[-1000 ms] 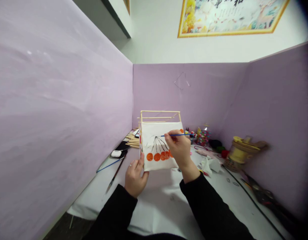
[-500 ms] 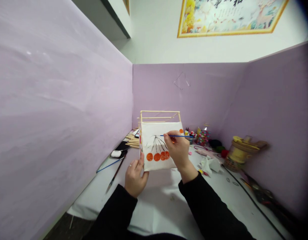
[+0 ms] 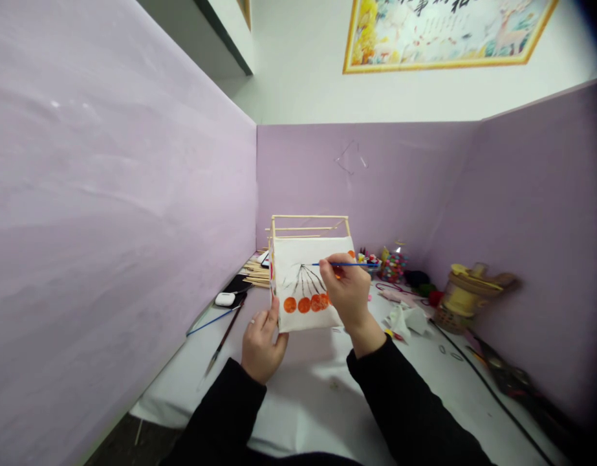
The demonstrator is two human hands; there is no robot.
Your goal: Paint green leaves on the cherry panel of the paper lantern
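Note:
A box-shaped lantern frame of thin wooden sticks [image 3: 310,217] carries a white panel [image 3: 291,249] on the side facing me. Dark lines fan downward on the panel, above a row of orange discs [image 3: 304,305]. My left hand [image 3: 262,343] grips the lower left corner of the panel, thumb in front. Between the thumb and fingers of my right hand [image 3: 349,291] is a thin blue paintbrush [image 3: 349,264], lying nearly level. Its tip points left, by the top of the fanned lines; whether it touches the panel I cannot tell. My right hand hides the panel's right part.
On the left lie a brown-handled brush [image 3: 225,335], another blue brush [image 3: 211,321], a white earbud case [image 3: 225,299] and wooden sticks [image 3: 257,272]. To the right are crumpled tissue [image 3: 407,320], a jar of coloured balls [image 3: 394,265], a yellow container [image 3: 460,291] and scissors [image 3: 504,369]. Purple partitions enclose the table.
My right hand and the paintbrush have shifted very slightly to the right. My left hand and the panel stay where they were.

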